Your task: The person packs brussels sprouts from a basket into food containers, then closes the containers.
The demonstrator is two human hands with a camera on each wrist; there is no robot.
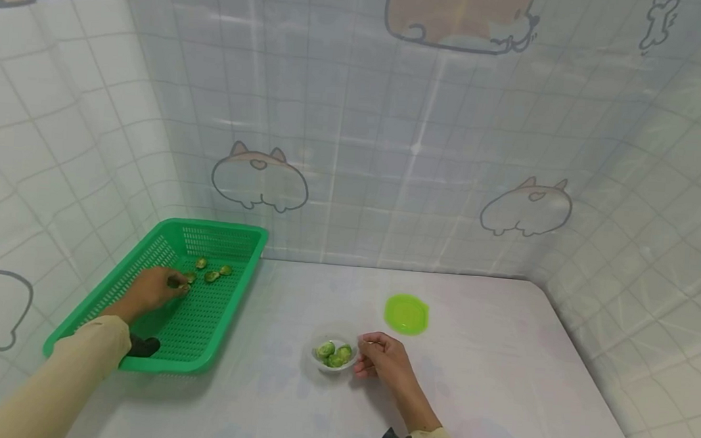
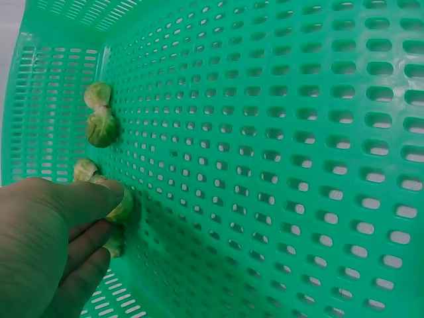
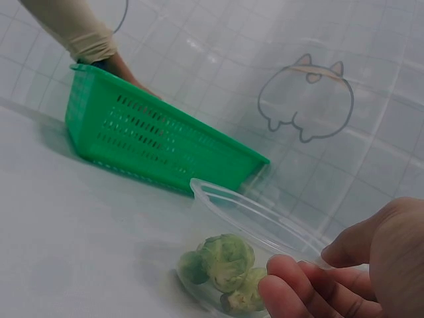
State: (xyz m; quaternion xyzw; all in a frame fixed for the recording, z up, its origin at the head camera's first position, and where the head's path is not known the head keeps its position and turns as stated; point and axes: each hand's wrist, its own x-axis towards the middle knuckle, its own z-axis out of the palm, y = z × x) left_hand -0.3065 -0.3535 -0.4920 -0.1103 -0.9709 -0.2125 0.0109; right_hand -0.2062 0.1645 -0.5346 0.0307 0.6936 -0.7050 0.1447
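Inside the green basket [image 1: 230, 319] at left, my left hand [image 1: 153, 290] reaches down among Brussels sprouts. Its thumb and fingers pinch one Brussels sprout [image 2: 123, 208], partly covered by the thumb in the left wrist view. Close to it lie another sprout [image 1: 201, 263] and a touching pair, one of them a sprout [image 2: 101, 128]. My right hand [image 1: 385, 360] pinches the rim of a small clear plastic bowl [image 3: 225, 199], thumb above and fingers below. Several green Brussels sprouts [image 3: 226, 258] sit in this bowl, which stands on the table.
A lime-green lid [image 1: 407, 314] lies on the white table [image 1: 276, 404], behind and right of the bowl. The perforated basket stands against the left side. Patterned sheeting [image 1: 353, 178] with cartoon dogs walls the table at the back and both sides.
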